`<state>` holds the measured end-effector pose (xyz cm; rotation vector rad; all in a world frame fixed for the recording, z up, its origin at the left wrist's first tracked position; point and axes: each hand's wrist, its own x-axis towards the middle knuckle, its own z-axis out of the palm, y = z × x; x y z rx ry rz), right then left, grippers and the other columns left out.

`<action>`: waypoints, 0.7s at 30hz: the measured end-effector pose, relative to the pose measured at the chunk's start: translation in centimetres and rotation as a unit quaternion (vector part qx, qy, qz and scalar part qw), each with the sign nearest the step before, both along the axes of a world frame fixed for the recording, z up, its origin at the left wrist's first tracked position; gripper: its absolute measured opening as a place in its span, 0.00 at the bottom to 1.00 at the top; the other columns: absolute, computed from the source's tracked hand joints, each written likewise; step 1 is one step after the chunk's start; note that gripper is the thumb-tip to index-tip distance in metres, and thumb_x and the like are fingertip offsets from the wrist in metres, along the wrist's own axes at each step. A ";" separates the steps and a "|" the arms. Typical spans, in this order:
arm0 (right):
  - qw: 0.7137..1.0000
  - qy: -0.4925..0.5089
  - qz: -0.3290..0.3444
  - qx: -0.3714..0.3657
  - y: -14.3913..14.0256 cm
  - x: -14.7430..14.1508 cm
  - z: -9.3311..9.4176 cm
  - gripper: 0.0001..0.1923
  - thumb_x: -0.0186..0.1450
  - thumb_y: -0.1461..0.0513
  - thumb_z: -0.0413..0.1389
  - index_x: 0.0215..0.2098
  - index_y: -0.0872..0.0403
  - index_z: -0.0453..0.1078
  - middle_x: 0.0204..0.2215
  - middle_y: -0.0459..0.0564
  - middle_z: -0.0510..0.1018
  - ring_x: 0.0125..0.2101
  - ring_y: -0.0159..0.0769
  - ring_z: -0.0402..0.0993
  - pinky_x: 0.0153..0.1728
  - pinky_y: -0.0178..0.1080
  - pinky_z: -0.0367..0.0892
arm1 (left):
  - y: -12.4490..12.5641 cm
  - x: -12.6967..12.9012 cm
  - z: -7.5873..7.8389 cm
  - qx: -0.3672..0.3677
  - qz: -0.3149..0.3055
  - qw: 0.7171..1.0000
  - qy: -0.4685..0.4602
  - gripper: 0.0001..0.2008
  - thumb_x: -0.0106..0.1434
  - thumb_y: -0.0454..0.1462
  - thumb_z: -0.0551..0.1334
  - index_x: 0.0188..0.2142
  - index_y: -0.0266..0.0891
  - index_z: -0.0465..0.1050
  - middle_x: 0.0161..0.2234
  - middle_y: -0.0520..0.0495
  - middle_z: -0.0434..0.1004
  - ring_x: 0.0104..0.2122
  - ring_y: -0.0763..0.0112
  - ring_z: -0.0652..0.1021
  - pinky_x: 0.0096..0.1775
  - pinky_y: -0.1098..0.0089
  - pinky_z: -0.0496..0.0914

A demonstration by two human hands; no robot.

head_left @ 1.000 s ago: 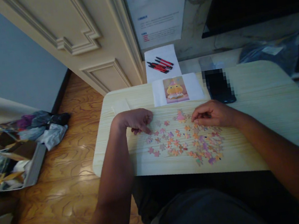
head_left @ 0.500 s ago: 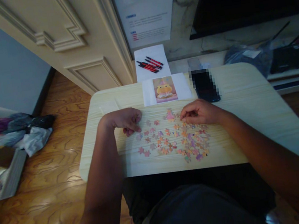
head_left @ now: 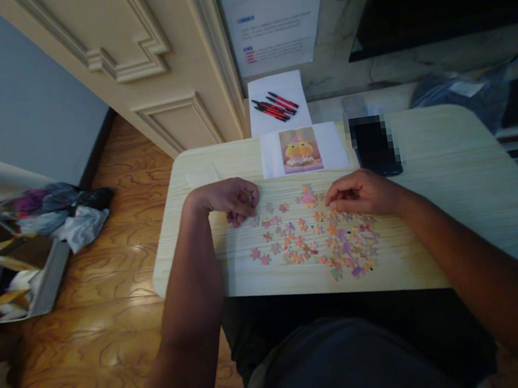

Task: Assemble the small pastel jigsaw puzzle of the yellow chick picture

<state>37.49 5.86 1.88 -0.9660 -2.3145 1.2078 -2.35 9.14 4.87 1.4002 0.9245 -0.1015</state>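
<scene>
Pastel puzzle pieces (head_left: 316, 240) lie scattered on the pale wooden desk (head_left: 456, 192), the scatter running with its long axis left to right, from in front of the left hand (head_left: 231, 199) to under the right hand (head_left: 360, 194). A small joined cluster (head_left: 307, 195) sits at the far edge of the scatter, between the hands. Left grip: fingers curled in, clenched, apparently around a small piece, knuckles resting at the scatter's left end. Right grip: fingertips pinched together on pieces at the upper right of the scatter; what it holds cannot be told. Beyond the pieces, a reference picture (head_left: 301, 149) of a yellow figure lies with its long axis pointing away from the person; a dark phone (head_left: 375, 147) lies just to its right, and red and black pens (head_left: 274, 106) rest on a white sheet behind the desk. Nothing stands between hands and pieces. Compared with the frame half a second earlier, both hands keep their places; the left fingers are curled more tightly.
</scene>
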 end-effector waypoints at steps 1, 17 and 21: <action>1.000 0.000 0.000 0.000 0.0 0.0 0.0 0.13 0.71 0.52 0.66 0.40 0.53 0.86 0.25 0.46 0.83 0.21 0.29 0.66 0.26 0.38 0.58 | 0.0 0.0 -0.1 -0.001 -0.001 1.000 0.000 0.23 0.54 0.44 0.83 0.37 0.41 0.73 0.21 0.51 0.82 0.18 0.67 0.81 0.20 0.76 0.70; 1.000 -0.003 -0.012 -0.021 -0.1 -0.1 0.2 0.14 0.70 0.51 0.67 0.40 0.53 0.86 0.25 0.47 0.83 0.22 0.30 0.68 0.26 0.38 0.58 | 0.2 -0.1 -0.4 -0.013 0.006 1.000 -0.015 0.17 0.56 0.39 0.82 0.39 0.38 0.79 0.21 0.52 0.81 0.18 0.70 0.81 0.22 0.77 0.69; 1.000 -0.008 -0.005 -0.019 0.0 0.1 -0.1 0.15 0.70 0.50 0.66 0.40 0.53 0.86 0.26 0.47 0.83 0.22 0.31 0.69 0.26 0.37 0.59 | 0.2 0.0 -0.3 -0.002 0.001 1.000 -0.008 0.18 0.56 0.40 0.82 0.38 0.38 0.78 0.21 0.51 0.81 0.18 0.69 0.80 0.22 0.77 0.69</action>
